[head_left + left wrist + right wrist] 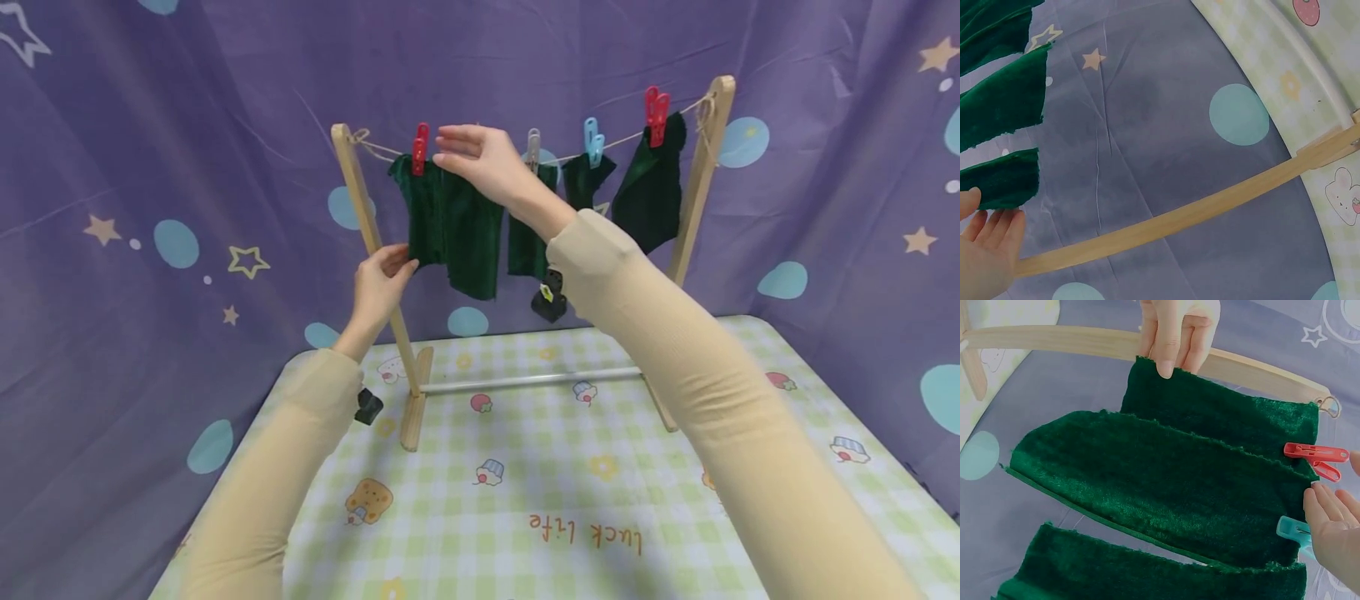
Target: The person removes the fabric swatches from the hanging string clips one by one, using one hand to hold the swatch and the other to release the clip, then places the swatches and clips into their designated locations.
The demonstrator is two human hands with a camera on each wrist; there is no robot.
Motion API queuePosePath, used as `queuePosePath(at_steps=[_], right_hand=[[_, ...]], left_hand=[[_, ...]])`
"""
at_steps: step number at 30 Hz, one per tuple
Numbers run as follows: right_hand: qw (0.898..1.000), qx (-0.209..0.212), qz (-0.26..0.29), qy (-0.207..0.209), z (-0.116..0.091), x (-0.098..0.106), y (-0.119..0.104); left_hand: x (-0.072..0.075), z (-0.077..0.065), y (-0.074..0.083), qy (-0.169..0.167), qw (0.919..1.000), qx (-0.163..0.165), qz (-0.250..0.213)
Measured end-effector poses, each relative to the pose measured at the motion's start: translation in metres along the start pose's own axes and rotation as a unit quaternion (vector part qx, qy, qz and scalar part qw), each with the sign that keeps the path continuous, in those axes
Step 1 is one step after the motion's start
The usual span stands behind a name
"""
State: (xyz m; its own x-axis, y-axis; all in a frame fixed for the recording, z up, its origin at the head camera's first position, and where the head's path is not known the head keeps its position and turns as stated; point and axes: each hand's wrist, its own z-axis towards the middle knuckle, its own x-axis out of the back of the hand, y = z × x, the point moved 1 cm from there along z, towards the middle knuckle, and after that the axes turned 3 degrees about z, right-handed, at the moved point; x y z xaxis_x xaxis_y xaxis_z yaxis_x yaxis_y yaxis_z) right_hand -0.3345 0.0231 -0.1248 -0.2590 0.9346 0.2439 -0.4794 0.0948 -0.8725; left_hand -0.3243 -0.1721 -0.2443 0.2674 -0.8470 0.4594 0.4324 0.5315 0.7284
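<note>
Several dark green cloth pieces hang from a string line. My left hand (381, 285) pinches the lower edge of the leftmost cloth (427, 218), thumb in front and fingers behind in the right wrist view. A red clothespin (1315, 452) clips that cloth at its top. My right hand (486, 162) is raised at the line, thumb apart and fingers fairly straight. Its fingertips lie by the top edge of the second cloth (1147, 481), between the red clothespin and a teal clothespin (1294, 529); whether they touch is unclear. In the head view the right hand hides the teal clothespin.
The wooden rack has a left post (360, 192), a right post (705, 175) and a white bottom bar (525, 381). Grey (533, 150), light blue (593, 142) and red (656, 117) clothespins hold cloths farther right. A checked tablecloth (540, 442) lies below.
</note>
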Motion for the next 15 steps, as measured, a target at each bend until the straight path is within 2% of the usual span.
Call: queuePosePath(at_steps=[8, 15], right_hand=[[1.000, -0.023, -0.006, -0.003, 0.0052, -0.0041, -0.0006], [1.000, -0.023, -0.010, 0.010, 0.0062, -0.0078, -0.0001]], left_hand=[[-0.0002, 0.0008, -0.0022, 0.051, 0.9981, 0.023, 0.025], [-0.0005, -0.0028, -0.0005, 0.058, 0.9977, 0.025, 0.024]])
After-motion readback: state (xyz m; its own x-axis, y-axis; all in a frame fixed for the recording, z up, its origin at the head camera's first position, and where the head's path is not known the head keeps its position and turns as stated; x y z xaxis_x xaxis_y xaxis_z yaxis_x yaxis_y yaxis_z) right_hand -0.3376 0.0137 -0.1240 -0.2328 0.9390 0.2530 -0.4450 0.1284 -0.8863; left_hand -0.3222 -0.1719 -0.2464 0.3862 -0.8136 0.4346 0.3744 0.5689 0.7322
